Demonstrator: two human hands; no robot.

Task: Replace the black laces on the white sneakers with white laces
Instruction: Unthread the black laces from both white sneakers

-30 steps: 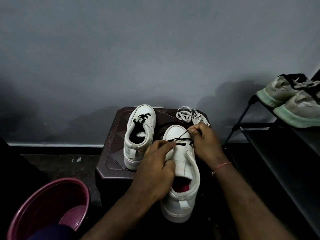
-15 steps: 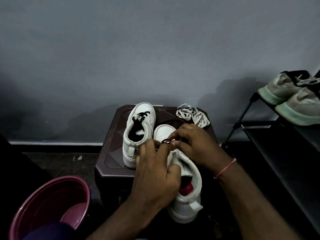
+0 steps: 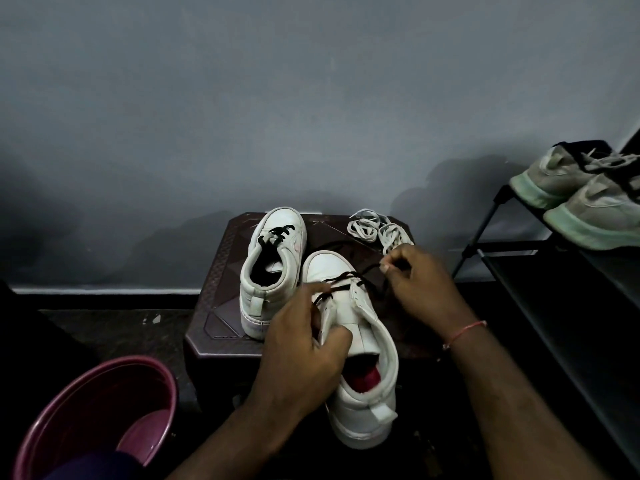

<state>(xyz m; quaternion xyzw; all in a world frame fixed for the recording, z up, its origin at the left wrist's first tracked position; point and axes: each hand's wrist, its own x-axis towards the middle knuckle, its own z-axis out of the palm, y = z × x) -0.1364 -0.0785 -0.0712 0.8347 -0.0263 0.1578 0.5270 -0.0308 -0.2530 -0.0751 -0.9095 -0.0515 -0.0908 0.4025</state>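
While my left hand [image 3: 304, 344] grips the near sneaker [image 3: 363, 414] around its side, thumb pressed on the smooth white tongue and forefinger stretched out toward the eyelets, my right hand [image 3: 422, 285] pinches the thin black lace [image 3: 346, 277] between thumb and fingertips. The cord runs from that pinch down across the upper in loose, slack crossings. The two hands are apart, one on each side of the shoe. The near sneaker lies with its rounded toe on the surface [image 3: 221, 299] and its padded heel toward me, past the front edge; the lining inside shows red.

The far sneaker [image 3: 277, 254] stands upright just to the left, toe to the wall, with its own black lacing [image 3: 277, 233] threaded near the toe. The white laces [image 3: 377, 232] (flat, woven, in two coiled bundles) lie at the far right corner of the surface, just beyond my right hand.

The surface is dark brown moulded plastic with bevelled corners and a patterned border. A round, glossy pink basin [image 3: 86, 410] sits low on the left. On the right, a black metal rack [image 3: 554, 289] carries grey trainers [image 3: 588, 202] with pale green soles. A pink thread [image 3: 464, 332] circles my right wrist.
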